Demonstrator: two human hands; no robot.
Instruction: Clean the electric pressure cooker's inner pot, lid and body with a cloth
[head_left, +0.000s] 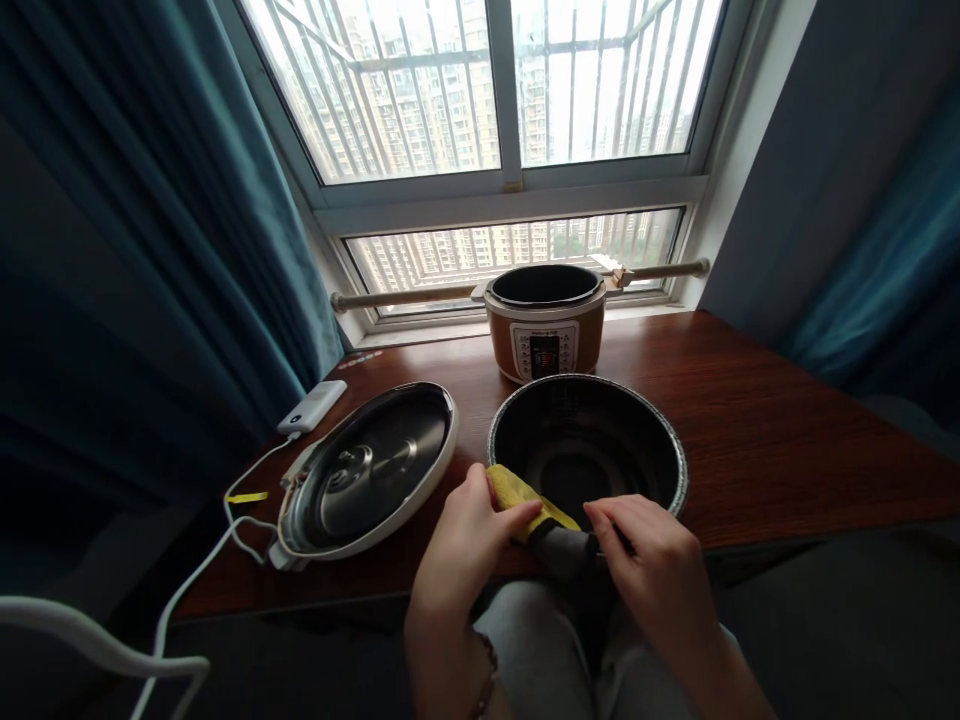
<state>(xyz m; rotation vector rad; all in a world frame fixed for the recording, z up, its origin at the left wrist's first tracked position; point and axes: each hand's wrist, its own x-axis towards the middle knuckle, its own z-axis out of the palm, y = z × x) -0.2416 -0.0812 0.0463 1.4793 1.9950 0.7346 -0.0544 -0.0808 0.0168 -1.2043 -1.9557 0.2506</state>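
Note:
My left hand is closed on a yellow and grey cloth, its thumb lying across the yellow side. My right hand pinches at the cloth's other end, where the dark grey side hangs down; its fingertips partly hide the grip. Both hands are at the near rim of a black inner pot, which stands on the table with its dark inside facing up. Left of the pot lies a pressure cooker lid, its dark underside turned upward.
Behind the pot, a brown and white electric pressure cooker stands uncovered near the window. A white power bank with a white cable is at the left of the wooden table. Blue curtains hang beside it.

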